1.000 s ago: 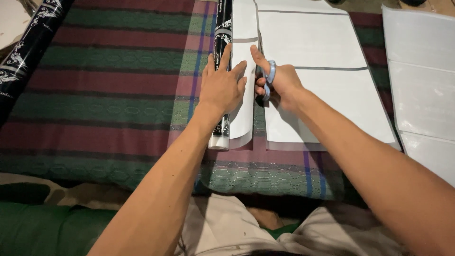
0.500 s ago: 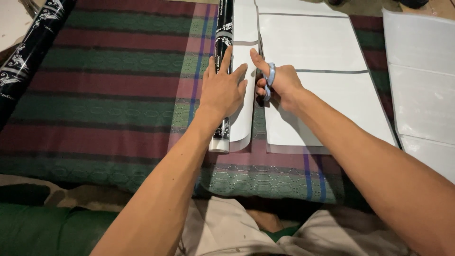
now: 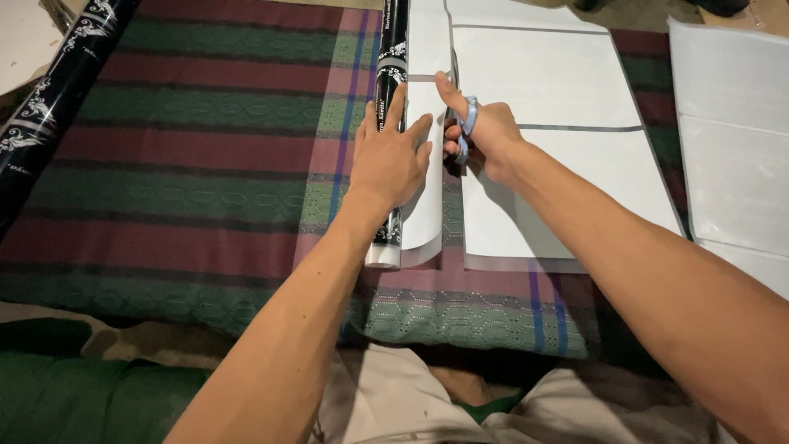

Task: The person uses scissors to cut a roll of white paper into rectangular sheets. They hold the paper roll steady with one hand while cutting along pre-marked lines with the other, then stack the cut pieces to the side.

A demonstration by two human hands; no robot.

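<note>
1. Scissors (image 3: pixel 463 123), one pair, blue-handled; blades pointing away, long axis running up the white sheet (image 3: pixel 429 177).
2. Right hand (image 3: pixel 485 136) closed through handles.
3. Left hand (image 3: pixel 388 156) flat, pressing black roll (image 3: pixel 392 62).
4. Two black rolls on striped cloth (image 3: pixel 189 164); second roll (image 3: pixel 57 99) far left.

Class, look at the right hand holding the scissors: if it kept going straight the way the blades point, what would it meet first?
The right hand points its blue-handled scissors away from the person, along the white sheet beside the black roll. It would likely meet only more uncut sheet; the way looks free to the picture's top edge.
</note>
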